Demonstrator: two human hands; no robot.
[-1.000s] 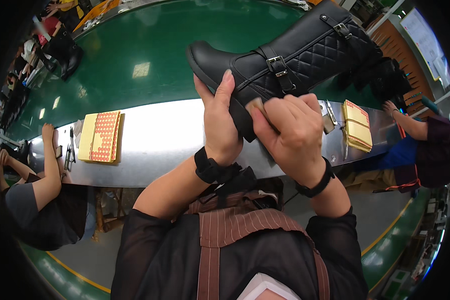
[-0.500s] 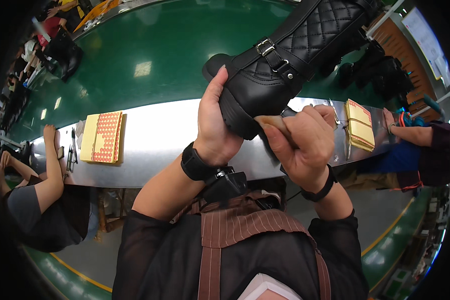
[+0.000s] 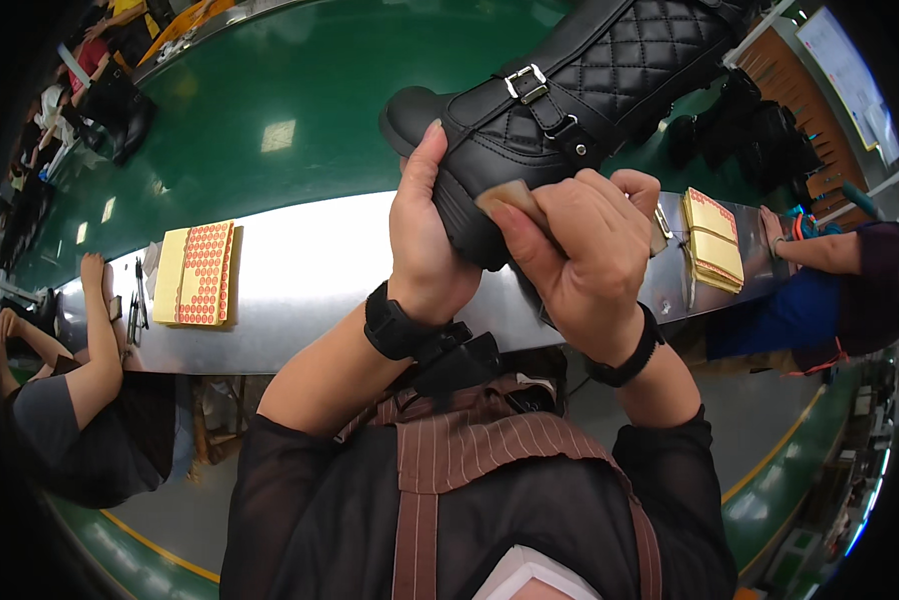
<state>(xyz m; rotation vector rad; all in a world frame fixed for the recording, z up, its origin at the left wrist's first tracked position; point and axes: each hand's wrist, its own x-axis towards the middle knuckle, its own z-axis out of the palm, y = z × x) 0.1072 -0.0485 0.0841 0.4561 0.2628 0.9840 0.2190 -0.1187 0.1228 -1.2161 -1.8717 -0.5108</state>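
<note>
Boot (image 3: 595,95) up over bench (image 3: 320,240) and belt (image 3: 340,120), toe left, shaft far right. Left hand (image 3: 425,240) clamped round the sole; right hand (image 3: 585,235) pinching tan pad (image 3: 510,198) at the heel. Pad could scuff the upper if it slips; boot could twist if left grip slackens. Forearms angle inward from near side.

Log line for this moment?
left hand: holds boot | right hand: pinches tan pad at heel | bench: sticker stacks both sides
</note>
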